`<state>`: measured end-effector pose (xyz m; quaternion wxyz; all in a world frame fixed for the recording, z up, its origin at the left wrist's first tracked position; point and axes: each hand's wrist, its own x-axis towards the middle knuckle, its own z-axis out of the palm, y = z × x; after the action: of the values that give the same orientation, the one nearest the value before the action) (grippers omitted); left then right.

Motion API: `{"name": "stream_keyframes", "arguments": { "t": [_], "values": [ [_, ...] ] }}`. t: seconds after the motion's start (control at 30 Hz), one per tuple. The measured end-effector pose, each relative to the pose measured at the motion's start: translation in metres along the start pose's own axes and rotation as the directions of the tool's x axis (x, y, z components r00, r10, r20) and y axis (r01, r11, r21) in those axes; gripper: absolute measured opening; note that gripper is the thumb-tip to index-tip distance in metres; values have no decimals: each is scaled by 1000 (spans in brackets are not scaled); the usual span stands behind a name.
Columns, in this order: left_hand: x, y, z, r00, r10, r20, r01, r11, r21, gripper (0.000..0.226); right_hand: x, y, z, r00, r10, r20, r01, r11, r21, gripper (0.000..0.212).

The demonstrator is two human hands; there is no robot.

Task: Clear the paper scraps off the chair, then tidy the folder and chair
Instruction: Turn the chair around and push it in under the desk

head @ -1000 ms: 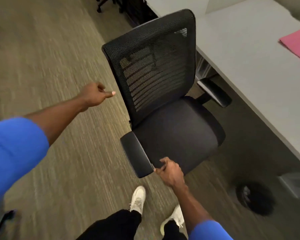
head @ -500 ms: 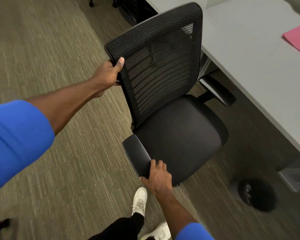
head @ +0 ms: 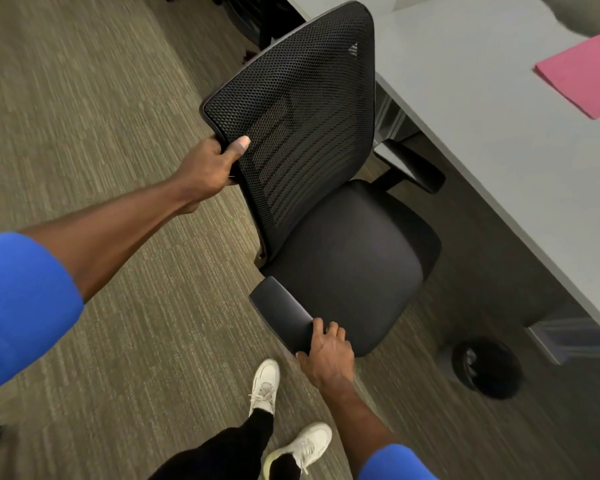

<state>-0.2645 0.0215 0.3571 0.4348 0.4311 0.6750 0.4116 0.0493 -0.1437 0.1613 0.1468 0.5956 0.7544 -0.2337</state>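
A black office chair (head: pixel 347 268) with a mesh back and a bare seat stands beside the grey desk (head: pixel 499 140). My left hand (head: pixel 210 166) grips the left edge of the mesh backrest, thumb on the front. My right hand (head: pixel 326 355) holds the front end of the near armrest (head: pixel 281 315). A pink folder (head: pixel 582 79) lies flat on the desk at the far right. No paper scraps show on the seat.
A black round waste bin (head: pixel 487 367) stands on the carpet under the desk edge at the right. My two feet in white shoes (head: pixel 265 382) are just below the chair. Another dark chair base shows at the top.
My left hand went from hanging free in the air to gripping the backrest edge. My right hand closed over the armrest end. The chair has turned slightly toward the desk.
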Motion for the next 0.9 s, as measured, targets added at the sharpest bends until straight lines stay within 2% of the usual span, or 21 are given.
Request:
{"name": "stream_keyframes", "arguments": {
  "t": [0.4, 0.53, 0.63, 0.77, 0.9],
  "values": [
    [-70, -6, 55, 999, -7, 48, 4, 998, 63, 35, -51, 83, 3, 995, 97, -7, -97, 995, -22, 74],
    [-94, -5, 83, 999, -45, 21, 42, 987, 157, 61, -65, 112, 14, 987, 155, -32, -154, 988, 18, 73],
    [-115, -4, 105, 999, -43, 22, 38, 978, 206, 74, -75, 132, 23, 977, 206, -57, -208, 978, -28, 70],
    [-143, -2, 139, 999, -17, 33, 9, 973, 232, 70, -86, 158, 26, 949, 302, -90, -306, 952, -27, 65],
    [-171, 1, 174, 997, 19, 78, -44, 939, 342, 67, -90, 188, 20, 920, 386, -73, -388, 921, -17, 64]
  ]
}}
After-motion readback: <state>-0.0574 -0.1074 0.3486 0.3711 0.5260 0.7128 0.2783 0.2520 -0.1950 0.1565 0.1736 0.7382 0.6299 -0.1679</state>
